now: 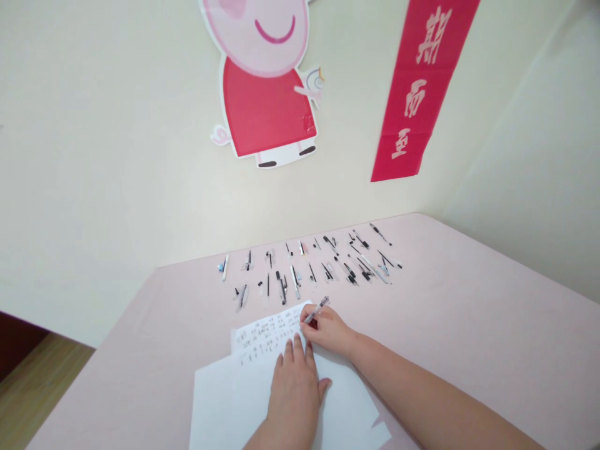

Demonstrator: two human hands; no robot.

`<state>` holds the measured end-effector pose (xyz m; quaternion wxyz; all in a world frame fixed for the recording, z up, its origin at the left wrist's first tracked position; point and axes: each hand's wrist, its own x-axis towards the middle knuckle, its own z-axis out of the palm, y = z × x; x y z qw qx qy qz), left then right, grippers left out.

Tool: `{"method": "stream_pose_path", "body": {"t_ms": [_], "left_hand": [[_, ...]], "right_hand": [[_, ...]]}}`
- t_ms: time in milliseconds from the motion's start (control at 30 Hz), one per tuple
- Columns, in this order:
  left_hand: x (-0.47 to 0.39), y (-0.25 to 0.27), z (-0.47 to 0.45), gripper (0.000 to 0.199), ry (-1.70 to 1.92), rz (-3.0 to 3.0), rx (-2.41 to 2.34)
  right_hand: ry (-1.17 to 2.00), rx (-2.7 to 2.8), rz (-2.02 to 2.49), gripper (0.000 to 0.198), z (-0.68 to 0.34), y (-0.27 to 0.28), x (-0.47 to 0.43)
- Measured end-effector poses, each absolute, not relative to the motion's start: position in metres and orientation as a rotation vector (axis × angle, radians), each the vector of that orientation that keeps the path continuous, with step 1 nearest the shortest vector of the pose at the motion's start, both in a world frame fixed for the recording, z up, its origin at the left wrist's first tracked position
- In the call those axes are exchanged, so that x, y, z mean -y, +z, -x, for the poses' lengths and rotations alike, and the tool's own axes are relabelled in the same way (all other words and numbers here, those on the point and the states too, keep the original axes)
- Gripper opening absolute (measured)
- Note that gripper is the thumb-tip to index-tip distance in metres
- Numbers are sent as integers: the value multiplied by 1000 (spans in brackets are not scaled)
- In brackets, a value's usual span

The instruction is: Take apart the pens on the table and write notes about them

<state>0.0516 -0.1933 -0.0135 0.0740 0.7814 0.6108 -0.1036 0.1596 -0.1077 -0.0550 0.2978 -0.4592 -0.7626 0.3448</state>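
My right hand point(327, 326) is closed around a pen point(317, 310), a slim clear one with a darker end pointing up and to the right. Its tip is hidden by the fingers at the upper right of a written sheet point(262, 331). Rows of dark handwriting cover that sheet's upper part. My left hand point(296, 381) lies flat with fingers spread, its fingertips near the lower lines of writing. Beneath it is white blank paper point(215, 400), which reaches the bottom of the view.
Behind the paper, several pens and pen parts point(283, 287) lie spread in rows on the pink tabletop point(469, 312). The wall point(117, 156) beyond carries a cartoon pig cutout point(269, 106) and a red banner point(422, 94). Wooden flooring point(47, 369) shows at lower left.
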Motion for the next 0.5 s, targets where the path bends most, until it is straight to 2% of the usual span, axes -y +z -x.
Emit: {"method": "stream_pose_path", "body": {"t_ms": [500], "left_hand": [[194,-17,-53,61,-313,-2315,-1876]], "right_hand": [[892,2022,1165,7,-160,-59,106]]}}
